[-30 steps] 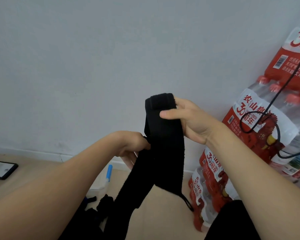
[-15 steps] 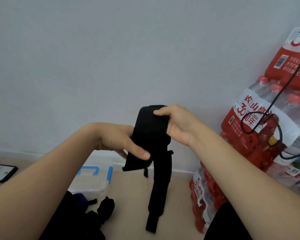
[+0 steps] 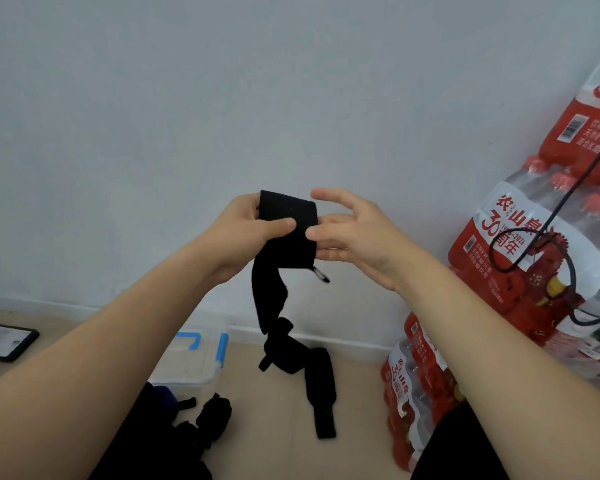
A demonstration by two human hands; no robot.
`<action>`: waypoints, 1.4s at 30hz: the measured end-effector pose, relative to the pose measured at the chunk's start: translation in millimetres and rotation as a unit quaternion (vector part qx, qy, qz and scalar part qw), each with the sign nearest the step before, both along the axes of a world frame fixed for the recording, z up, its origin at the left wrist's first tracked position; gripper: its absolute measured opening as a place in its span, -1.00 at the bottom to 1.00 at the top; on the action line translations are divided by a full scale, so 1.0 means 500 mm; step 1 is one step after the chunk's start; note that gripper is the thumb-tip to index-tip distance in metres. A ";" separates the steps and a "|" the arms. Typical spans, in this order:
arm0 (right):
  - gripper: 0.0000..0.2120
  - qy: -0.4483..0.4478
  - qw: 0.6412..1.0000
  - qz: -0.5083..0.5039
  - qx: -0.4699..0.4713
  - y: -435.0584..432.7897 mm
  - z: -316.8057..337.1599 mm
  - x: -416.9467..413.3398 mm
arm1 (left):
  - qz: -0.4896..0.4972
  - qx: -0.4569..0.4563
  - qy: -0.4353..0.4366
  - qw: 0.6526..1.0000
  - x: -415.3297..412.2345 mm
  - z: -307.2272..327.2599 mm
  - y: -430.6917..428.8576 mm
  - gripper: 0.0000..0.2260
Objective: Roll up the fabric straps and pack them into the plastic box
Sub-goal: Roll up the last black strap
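Observation:
A black fabric strap (image 3: 288,233) is held up in front of the wall, its upper end folded over and its long tail hanging twisted down toward the floor. My left hand (image 3: 250,226) grips the folded top, thumb pressed across the front. My right hand (image 3: 347,233) is beside the strap with fingers spread, its fingertips touching the right edge of the fold. Below, on the floor, stands the clear plastic box (image 3: 191,362) with blue latches, partly hidden by my left forearm. More black straps (image 3: 208,420) lie in a heap in front of it.
Shrink-wrapped packs of red-labelled water bottles (image 3: 520,258) are stacked at the right, with a black cable (image 3: 548,216) hanging over them. A dark tablet-like object (image 3: 7,344) lies on the floor at the far left. A pale wall fills the background.
My left hand has taken over the folded top of the strap, and my right hand has let go and spread its fingers. The strap's tail now hangs lower and twisted.

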State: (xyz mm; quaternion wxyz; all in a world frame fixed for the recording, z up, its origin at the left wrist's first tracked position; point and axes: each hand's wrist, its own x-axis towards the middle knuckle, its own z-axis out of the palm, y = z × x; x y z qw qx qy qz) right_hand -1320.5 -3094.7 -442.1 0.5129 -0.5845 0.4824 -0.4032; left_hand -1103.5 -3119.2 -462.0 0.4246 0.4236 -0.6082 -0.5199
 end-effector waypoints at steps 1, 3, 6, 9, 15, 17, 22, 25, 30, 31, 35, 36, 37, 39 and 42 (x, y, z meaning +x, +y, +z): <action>-0.37 0.035 0.999 -0.006 -0.016 0.001 0.000 -0.002 | 0.017 0.002 0.023 1.000 -0.001 0.000 -0.002 -0.80; -0.32 0.102 0.994 0.005 -0.041 0.005 0.000 -0.003 | 0.046 0.009 0.052 0.998 -0.002 0.000 -0.005 -0.84; -0.34 0.117 0.989 0.041 -0.077 0.009 0.000 -0.003 | 0.041 0.029 0.039 0.998 -0.001 0.003 -0.002 -0.89; -0.45 0.124 0.984 0.056 -0.114 0.014 0.002 0.003 | 0.062 0.046 0.016 0.997 -0.008 0.005 0.003 -0.79; -0.63 0.089 0.981 0.039 -0.170 0.011 0.002 0.016 | 0.169 0.063 0.007 0.984 -0.011 0.014 0.008 -0.48; -0.59 0.074 0.980 0.038 -0.179 0.009 0.003 0.014 | 0.176 0.051 0.016 0.983 -0.013 0.016 0.008 -0.59; -0.60 0.111 0.967 -0.038 -0.224 0.001 0.004 0.018 | 0.066 0.003 0.023 0.998 -0.009 0.025 0.012 -0.72; -0.66 0.164 0.945 -0.111 -0.260 -0.003 0.008 0.020 | 0.017 -0.055 -0.022 0.998 -0.008 0.021 0.015 -0.83; -0.95 0.186 0.932 -0.126 -0.285 -0.004 0.014 0.014 | 0.033 -0.143 -0.079 0.986 -0.012 0.013 0.010 -0.83; -0.88 0.206 0.924 -0.130 -0.295 -0.007 0.012 0.010 | 0.039 -0.149 -0.090 0.984 -0.012 0.012 0.010 -0.80; -0.66 0.256 0.904 -0.126 -0.317 -0.010 0.008 0.002 | 0.044 -0.168 -0.109 0.979 -0.007 0.012 0.011 -0.63; -0.73 0.245 0.908 -0.122 -0.316 -0.009 0.009 0.000 | 0.035 -0.175 -0.117 0.977 -0.004 0.012 0.011 -0.58; -0.82 0.221 0.918 -0.114 -0.311 -0.007 0.011 0.000 | 0.023 -0.180 -0.127 0.975 -0.001 0.014 0.011 -0.51; -0.86 0.195 0.925 -0.092 -0.313 -0.005 0.012 -0.001 | -0.001 -0.181 -0.146 0.973 0.001 0.014 0.012 -0.32; -0.92 0.231 0.914 -0.075 -0.326 -0.008 0.009 -0.002 | 0.010 -0.201 -0.164 0.966 -0.001 0.018 0.015 -0.20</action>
